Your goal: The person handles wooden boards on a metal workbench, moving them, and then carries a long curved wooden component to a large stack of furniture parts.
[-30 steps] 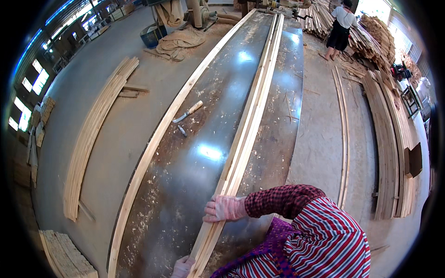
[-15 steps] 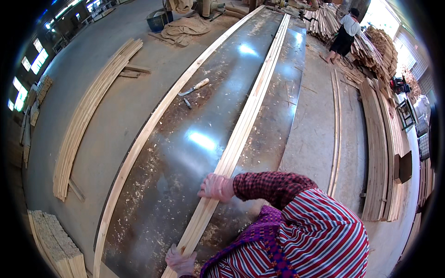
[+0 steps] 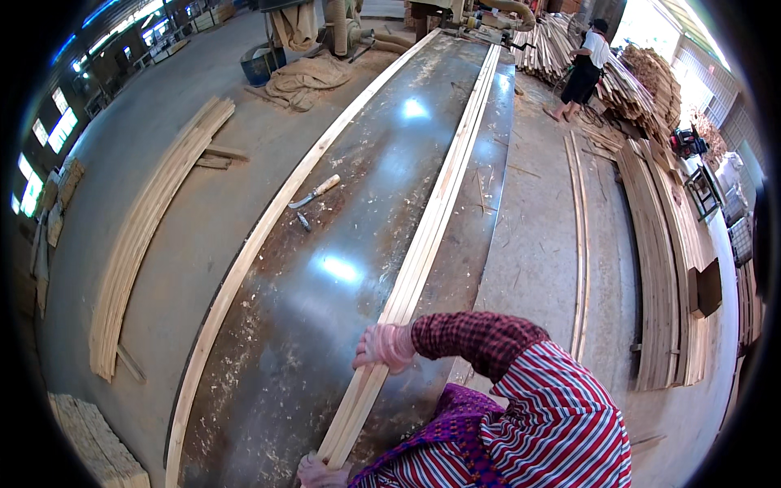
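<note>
A bundle of several long, pale wooden strips runs lengthwise along a dark, shiny metal-topped table. My right hand, in a thin translucent glove, is closed over the strips, its arm reaching in from the right in a checked sleeve. Lower down, my left hand, also gloved, grips the bundle at the picture's bottom edge; part of it is cut off there. A curved knife with a wooden handle lies on the table to the left of the strips, beside a small dark tool.
A long wooden rail borders the table's left side. Stacked boards lie on the floor at left and right. Machinery stands at the table's far end. Another person is at the far right, near a wood pile.
The view has tilted, so the table's far end shows more and my left hand sits lower in the picture. Both hands stay on the strips, about as far apart as before.
</note>
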`<state>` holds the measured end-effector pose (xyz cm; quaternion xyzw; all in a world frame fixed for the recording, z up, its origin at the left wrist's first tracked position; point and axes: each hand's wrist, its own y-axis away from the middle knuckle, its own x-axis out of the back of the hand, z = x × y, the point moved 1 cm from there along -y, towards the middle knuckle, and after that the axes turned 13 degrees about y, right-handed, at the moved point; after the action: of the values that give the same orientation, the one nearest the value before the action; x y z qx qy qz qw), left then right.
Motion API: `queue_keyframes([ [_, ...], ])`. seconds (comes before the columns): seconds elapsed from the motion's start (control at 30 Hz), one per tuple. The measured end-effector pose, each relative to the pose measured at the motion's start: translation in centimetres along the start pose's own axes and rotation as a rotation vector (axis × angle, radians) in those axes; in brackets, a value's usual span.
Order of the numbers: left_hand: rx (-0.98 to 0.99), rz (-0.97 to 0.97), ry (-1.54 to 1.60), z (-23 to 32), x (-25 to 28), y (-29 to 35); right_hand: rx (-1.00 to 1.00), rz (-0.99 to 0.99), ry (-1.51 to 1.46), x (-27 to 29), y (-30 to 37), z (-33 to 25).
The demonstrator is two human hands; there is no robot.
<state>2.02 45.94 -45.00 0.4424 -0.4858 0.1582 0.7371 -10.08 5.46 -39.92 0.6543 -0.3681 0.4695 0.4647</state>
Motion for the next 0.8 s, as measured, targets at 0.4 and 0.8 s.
queue_keyframes([
  [0.4, -0.144, 0.145, 0.297, 7.6, 7.7, 1.6, -1.166, 0.379, -0.549, -1.8, 18.7, -4.3],
  [0.8, -0.363, 0.599, 0.523, 21.1, 7.3, -1.4, -1.685, -0.546, -1.147, -24.3, 42.8, -14.2],
])
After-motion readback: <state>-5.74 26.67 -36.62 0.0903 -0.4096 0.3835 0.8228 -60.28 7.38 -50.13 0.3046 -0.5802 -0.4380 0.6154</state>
